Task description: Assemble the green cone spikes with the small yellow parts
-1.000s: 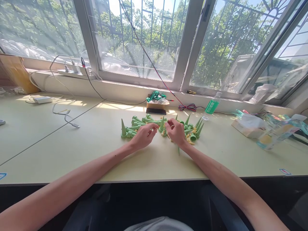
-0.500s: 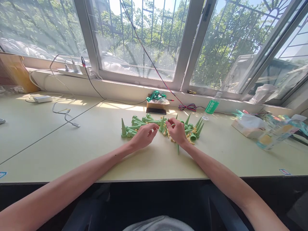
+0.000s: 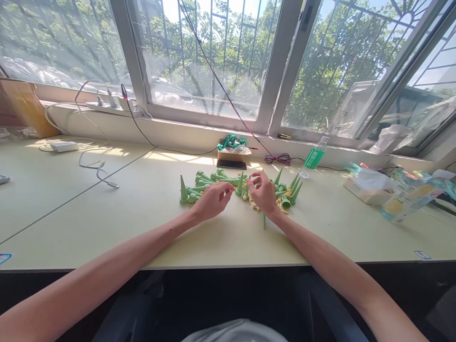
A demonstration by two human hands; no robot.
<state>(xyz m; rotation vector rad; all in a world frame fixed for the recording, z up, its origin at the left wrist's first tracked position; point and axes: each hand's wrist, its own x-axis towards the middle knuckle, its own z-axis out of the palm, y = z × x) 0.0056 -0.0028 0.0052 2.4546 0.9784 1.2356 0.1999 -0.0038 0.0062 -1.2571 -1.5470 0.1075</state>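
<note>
My left hand (image 3: 211, 199) rests on the table with thumb and fingers curled together near the middle. Whatever is at its fingertips is too small to make out. Just right of those fingertips, a green plastic spike (image 3: 240, 183) stands upright on its wide base. My right hand (image 3: 263, 194) is bent over the right-hand pile, thumb and index finger close together. What they may hold is hidden. Small yellow pieces (image 3: 256, 207) lie scattered under and around this hand. Several green spikes (image 3: 204, 178) lie behind my left hand, and others (image 3: 295, 187) sit right of my right hand.
Behind the piles stand a small cardboard box (image 3: 233, 156) with green items and a dark phone (image 3: 231, 164). A bottle with a green label (image 3: 314, 159) is further right, then a tissue box (image 3: 368, 187). A white cable (image 3: 98, 168) lies left.
My right hand has shifted slightly, with its fingers raised a little and the index finger more bent. My left hand has hardly moved, and the spikes stay where they were.
</note>
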